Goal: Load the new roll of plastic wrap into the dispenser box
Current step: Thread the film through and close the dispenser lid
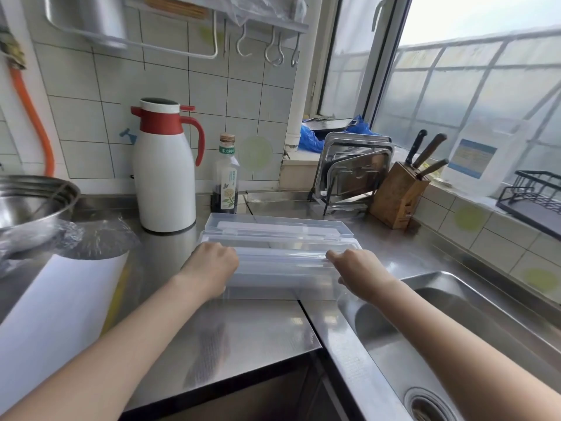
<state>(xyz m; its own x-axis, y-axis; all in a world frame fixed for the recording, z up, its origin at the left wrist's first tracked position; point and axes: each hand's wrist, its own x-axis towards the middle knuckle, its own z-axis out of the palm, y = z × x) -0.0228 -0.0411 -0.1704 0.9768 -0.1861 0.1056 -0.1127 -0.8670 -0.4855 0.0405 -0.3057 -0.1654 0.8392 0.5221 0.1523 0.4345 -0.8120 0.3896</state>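
one clear dispenser box (282,262) lies on the steel counter (243,329) by the sink (455,323), lid back, with the left hand (209,265) and right hand (355,268) each gripping an end, one jug (165,168) and one bottle (226,177) behind, three knives (425,150) to the right.

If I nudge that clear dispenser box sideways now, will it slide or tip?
The dispenser box looks like thin clear plastic, so probably light. It lies low and long on smooth steel counter, so it would likely slide, not tip. Its open lid may flex.
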